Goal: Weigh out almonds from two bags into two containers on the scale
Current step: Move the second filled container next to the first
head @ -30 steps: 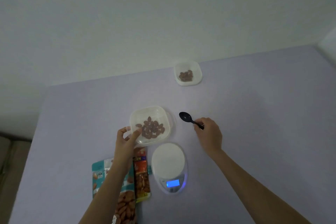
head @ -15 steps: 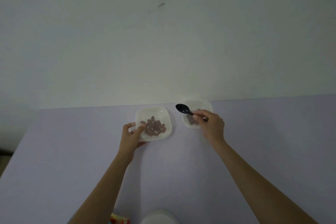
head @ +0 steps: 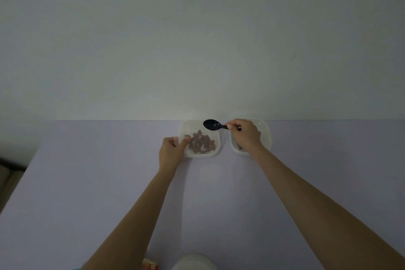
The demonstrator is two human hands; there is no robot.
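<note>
Two clear square containers stand side by side at the far edge of the lilac table. The left container (head: 200, 129) holds a heap of almonds (head: 201, 144); my left hand (head: 172, 149) grips its left rim. The right container (head: 265, 133) is mostly covered by my right hand (head: 245, 135), which pinches the handle of a black spoon (head: 212, 124) whose bowl hangs over the left container's back right corner. The white scale (head: 194, 262) shows only its top at the bottom edge. An orange bag corner (head: 150, 265) peeks in beside it.
The lilac table (head: 87, 182) ends at a pale wall just behind the containers. Its left edge drops off towards a dark floor and a beige object (head: 6, 177) at far left.
My left hand carried the almond container from beside the scale to the far edge, next to the other container. My right hand moved there with the spoon. The view tilted up.
</note>
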